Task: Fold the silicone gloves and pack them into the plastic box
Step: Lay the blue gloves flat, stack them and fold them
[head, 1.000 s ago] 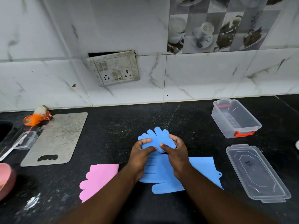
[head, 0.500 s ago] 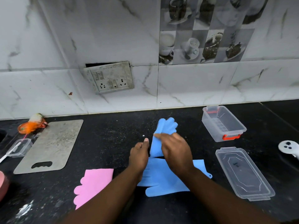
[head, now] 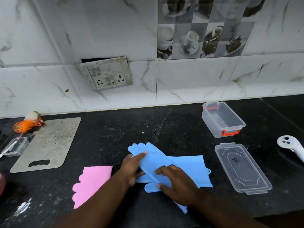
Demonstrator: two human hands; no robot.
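Note:
Two blue silicone gloves lie crossed on the black counter. The upper blue glove [head: 153, 153] runs diagonally, fingers toward the far left. The lower blue glove [head: 190, 168] lies flat beneath it, cuff to the right. My left hand [head: 131, 168] holds the upper glove's left edge, index finger stretched along it. My right hand [head: 177, 183] presses flat on both gloves near their crossing. A pink glove [head: 92, 181] lies flat to the left. The clear plastic box [head: 230, 127] with orange latches stands empty at the far right, and its lid [head: 241, 167] lies nearer to me.
A grey cutting board [head: 47, 143] lies at the left, with a small clear container [head: 15, 146] and an orange brush [head: 26, 124] beside it. A white controller [head: 291, 145] rests at the right edge. The tiled wall with a socket plate [head: 107, 73] stands behind.
The upper blue glove, held up bunched before, now lies spread diagonally across the other glove. Both hands have come down toward me onto it.

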